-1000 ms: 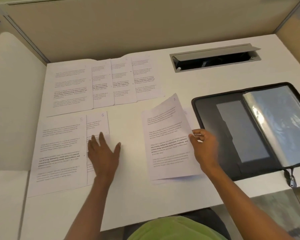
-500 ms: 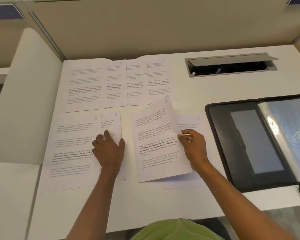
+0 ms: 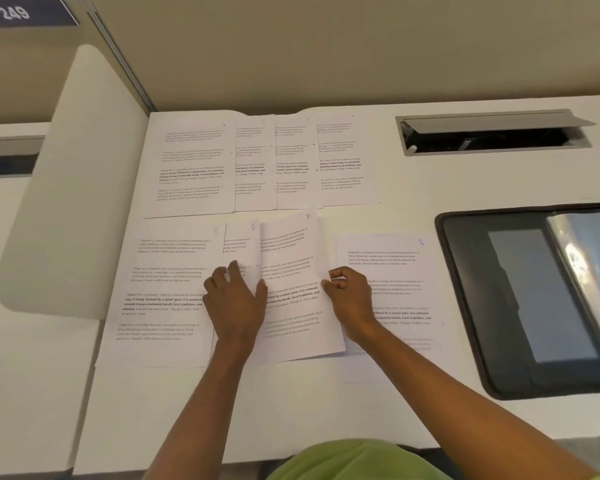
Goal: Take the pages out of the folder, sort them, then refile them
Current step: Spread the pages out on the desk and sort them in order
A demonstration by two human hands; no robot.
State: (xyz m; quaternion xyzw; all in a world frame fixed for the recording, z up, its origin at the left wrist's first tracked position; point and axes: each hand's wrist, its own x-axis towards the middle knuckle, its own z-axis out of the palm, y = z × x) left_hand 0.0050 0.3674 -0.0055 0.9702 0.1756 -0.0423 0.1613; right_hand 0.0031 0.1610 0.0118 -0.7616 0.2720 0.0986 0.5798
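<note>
We face a white desk [image 3: 291, 410] and a beige cubicle wall [image 3: 326, 46]. Our left hand [image 3: 236, 303] presses page 6 [image 3: 243, 244], fingers spread. Beside them, our right hand [image 3: 350, 299] pinches page 7 [image 3: 291, 258].

A dark blue sign [image 3: 14, 12] at the upper left reads "249" in white. In the near row, handwritten blue numbers mark the top right corners: "5" on the leftmost page [image 3: 167, 271], "6" on the second page [image 3: 243, 242], "7" on the tilted page [image 3: 291, 258] and "8" on the rightmost page [image 3: 395, 268]. Bold print on the leftmost page includes "Defined by a slower pace"; the finer print cannot be read.
</note>
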